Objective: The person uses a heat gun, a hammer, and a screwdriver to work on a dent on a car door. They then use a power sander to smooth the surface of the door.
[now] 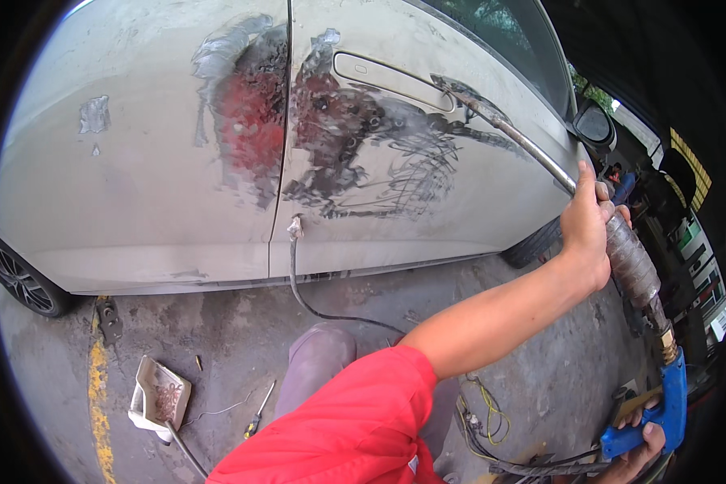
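Observation:
A slide-hammer dent puller runs from the car door to the lower right, with a long steel rod [532, 148], a taped sliding weight [633, 262] and a blue pistol handle [673, 403]. Its tip meets the door [363, 234] just by the recessed door handle [391, 79], or very near it. My left hand [589, 218] is closed around the upper end of the weight, thumb along the rod. Down at the lower right, my right hand [641, 440] grips the blue handle, partly cut off by the dark rim. Bare metal, dark scorch marks and red patches cover the dented panel.
A cable clamp [295, 227] hangs at the door's lower edge, its black cable [331, 315] running toward me. On the concrete lie a cut-open white plastic container [141, 403], a yellow-handled screwdriver [254, 423] and yellow wires [492, 407]. A side mirror [594, 125] juts out right.

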A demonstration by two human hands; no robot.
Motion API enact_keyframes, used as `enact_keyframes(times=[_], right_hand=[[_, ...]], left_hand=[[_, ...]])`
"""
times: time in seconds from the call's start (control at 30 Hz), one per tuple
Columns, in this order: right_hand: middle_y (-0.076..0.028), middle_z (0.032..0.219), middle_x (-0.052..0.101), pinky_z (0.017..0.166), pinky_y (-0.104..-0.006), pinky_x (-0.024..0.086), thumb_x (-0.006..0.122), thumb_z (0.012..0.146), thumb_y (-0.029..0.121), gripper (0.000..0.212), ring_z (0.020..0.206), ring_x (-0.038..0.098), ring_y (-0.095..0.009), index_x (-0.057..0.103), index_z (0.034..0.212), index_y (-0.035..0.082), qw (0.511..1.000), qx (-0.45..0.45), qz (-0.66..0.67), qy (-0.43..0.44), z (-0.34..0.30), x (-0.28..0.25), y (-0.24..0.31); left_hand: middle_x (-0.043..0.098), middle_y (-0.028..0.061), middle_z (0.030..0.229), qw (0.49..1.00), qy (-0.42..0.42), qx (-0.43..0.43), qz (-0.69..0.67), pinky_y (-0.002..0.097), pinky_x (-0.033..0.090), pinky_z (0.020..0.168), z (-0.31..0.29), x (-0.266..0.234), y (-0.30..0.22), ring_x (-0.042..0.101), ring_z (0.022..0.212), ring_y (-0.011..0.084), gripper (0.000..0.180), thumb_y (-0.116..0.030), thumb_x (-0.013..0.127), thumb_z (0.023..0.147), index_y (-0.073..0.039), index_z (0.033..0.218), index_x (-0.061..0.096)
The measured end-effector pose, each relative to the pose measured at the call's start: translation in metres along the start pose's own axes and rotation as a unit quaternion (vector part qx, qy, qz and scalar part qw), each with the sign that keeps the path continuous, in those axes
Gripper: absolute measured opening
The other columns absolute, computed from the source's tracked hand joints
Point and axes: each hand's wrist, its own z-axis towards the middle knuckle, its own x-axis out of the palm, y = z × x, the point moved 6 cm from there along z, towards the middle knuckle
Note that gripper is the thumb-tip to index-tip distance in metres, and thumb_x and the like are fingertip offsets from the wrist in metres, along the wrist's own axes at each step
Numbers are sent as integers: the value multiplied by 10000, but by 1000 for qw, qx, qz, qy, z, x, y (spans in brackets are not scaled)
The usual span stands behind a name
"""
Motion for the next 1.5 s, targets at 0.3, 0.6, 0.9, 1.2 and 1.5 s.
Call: enact_keyframes(times=[0.3, 0.6, 0.9, 1.2, 1.5], right_hand=[[-117, 840, 561, 586, -323, 562, 666, 860, 176, 589, 656, 566, -180, 435, 1343, -70, 1000, -13, -4, 10, 14, 5, 6], [-120, 858, 567, 588, -321, 559, 667, 862, 180, 594, 661, 567, -177, 434, 1345, -76, 1000, -13, -14, 13, 17, 3, 7], [-122, 875, 573, 591, -320, 556, 669, 865, 183, 599, 665, 567, -175, 432, 1347, -82, 998, -33, -37, 27, 38, 0, 28], [-125, 892, 579, 594, -318, 553, 670, 867, 187, 604, 670, 568, -172, 431, 1349, -87, 998, -30, -47, 26, 34, -18, 30], [-119, 827, 571, 676, -342, 536, 704, 795, 232, 664, 705, 573, -198, 454, 1324, -82, 992, -107, -47, 38, 52, -16, 17]], left_hand=[[362, -38, 621, 999, 33, 8, -6, 356, 498, 639, 0, 10, -11, 565, 662, 171, 520, -657, 515, 1002, -166, 841, 450], [421, -27, 670, 1000, 2, 12, 12, 360, 502, 645, 5, 2, -6, 555, 678, 166, 507, -639, 506, 1013, -161, 852, 452], [419, -12, 689, 998, -56, 18, 21, 355, 499, 651, 14, 11, -3, 534, 671, 159, 583, -708, 543, 957, -133, 923, 446], [430, -37, 703, 997, -41, 62, -35, 323, 512, 647, 20, 4, -32, 551, 715, 147, 528, -620, 720, 874, -170, 861, 444], [455, -11, 739, 993, -24, 118, 5, 389, 509, 699, 0, 18, -14, 578, 756, 190, 403, -519, 562, 1012, -149, 898, 451]])
